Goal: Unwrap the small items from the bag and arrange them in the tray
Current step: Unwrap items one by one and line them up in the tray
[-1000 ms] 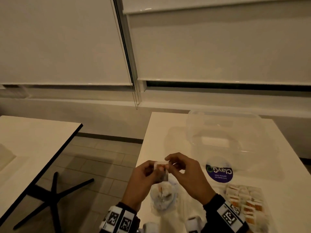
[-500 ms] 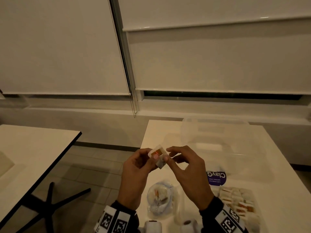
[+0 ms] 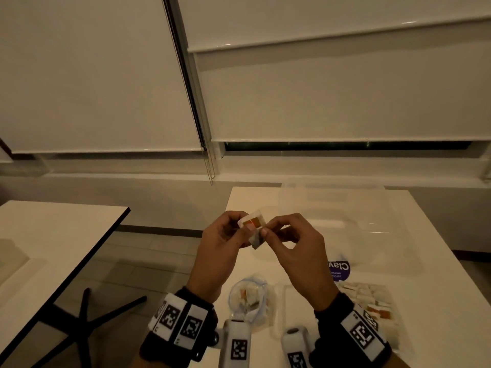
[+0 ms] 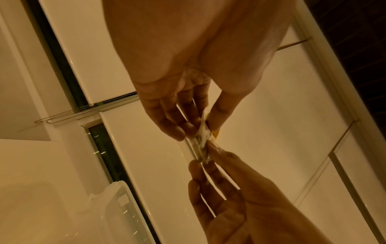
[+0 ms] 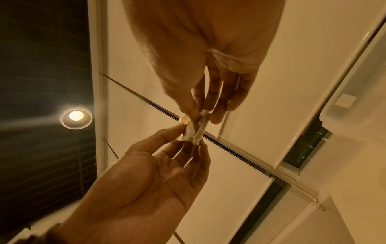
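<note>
Our left hand (image 3: pixel 223 235) and right hand (image 3: pixel 295 243) are raised together above the near edge of the table (image 3: pixel 425 261), backs toward us, fingertips meeting. Both pinch one small item (image 3: pixel 253 224): the left thumb and fingers curl round its pale block with an orange patch, and the right thumb and forefinger nip the loose clear wrapper (image 3: pixel 256 240) hanging from it. The other right fingers are loosely bent. From the wrist views the wrapper (image 4: pixel 201 140) is a thin crumpled strip stretched between the two hands.

Below the hands on the table lies the bag (image 3: pixel 248 296), clear, with a few pale and orange pieces inside. To its right sits the tray (image 3: pixel 372 301) with rows of similar pieces. A clear box (image 3: pixel 332 208) stands farther back.
</note>
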{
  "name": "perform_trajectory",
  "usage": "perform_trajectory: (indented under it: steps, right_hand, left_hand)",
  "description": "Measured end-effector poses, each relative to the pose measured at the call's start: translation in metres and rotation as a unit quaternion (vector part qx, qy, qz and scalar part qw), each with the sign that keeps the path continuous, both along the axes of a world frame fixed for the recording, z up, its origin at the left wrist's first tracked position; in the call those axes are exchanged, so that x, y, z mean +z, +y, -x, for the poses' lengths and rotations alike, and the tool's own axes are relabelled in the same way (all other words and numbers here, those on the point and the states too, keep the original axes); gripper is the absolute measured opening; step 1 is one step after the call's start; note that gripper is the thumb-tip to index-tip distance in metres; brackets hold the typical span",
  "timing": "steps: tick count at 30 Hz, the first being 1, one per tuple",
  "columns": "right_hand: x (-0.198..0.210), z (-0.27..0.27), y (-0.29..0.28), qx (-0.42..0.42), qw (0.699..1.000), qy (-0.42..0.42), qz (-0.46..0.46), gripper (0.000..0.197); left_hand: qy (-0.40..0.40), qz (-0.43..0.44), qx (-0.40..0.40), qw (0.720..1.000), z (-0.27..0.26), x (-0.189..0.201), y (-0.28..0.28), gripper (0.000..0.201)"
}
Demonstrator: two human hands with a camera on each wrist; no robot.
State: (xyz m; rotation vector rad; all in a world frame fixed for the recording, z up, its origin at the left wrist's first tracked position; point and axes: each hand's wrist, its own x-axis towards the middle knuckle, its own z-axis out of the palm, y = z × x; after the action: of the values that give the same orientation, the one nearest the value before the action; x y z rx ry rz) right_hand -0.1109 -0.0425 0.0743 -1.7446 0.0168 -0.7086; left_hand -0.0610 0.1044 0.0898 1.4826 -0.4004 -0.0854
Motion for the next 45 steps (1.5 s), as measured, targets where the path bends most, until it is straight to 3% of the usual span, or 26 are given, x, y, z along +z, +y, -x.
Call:
perform_trajectory:
  steps: [9, 17, 22, 32, 41, 45]
  right_hand:
    - [0.008, 0.006, -0.009, 0.004, 0.999, 0.02, 0.026, 0.007]
    - [0.013, 0.01, -0.009, 0.047, 0.995, 0.04, 0.08, 0.005]
    - [0.019, 0.016, -0.011, 0.08, 0.992, 0.035, 0.09, 0.004]
    - [0.027, 0.027, -0.021, 0.023, 0.999, 0.006, 0.026, 0.015]
    - [0.028, 0.026, -0.033, 0.021, 0.998, 0.012, 0.052, 0.007]
    - [0.027, 0.026, -0.036, 0.026, 0.999, 0.028, 0.022, 0.007]
  left_hand:
    - [-0.009, -0.012, -0.012, 1.0, 0.006, 0.008, -0.008, 0.01]
    - [-0.083, -0.125, 0.023, 0.988, 0.007, 0.014, -0.013, 0.012]
    - [-0.081, -0.119, 0.031, 0.989, 0.013, 0.018, -0.016, 0.014]
    - [-0.077, -0.07, 0.004, 0.995, 0.024, 0.026, -0.024, 0.012]
    - [-0.069, -0.052, 0.0, 0.996, 0.027, 0.03, -0.033, 0.011]
    - [-0.062, -0.044, -0.005, 0.997, 0.026, 0.032, -0.035, 0.013]
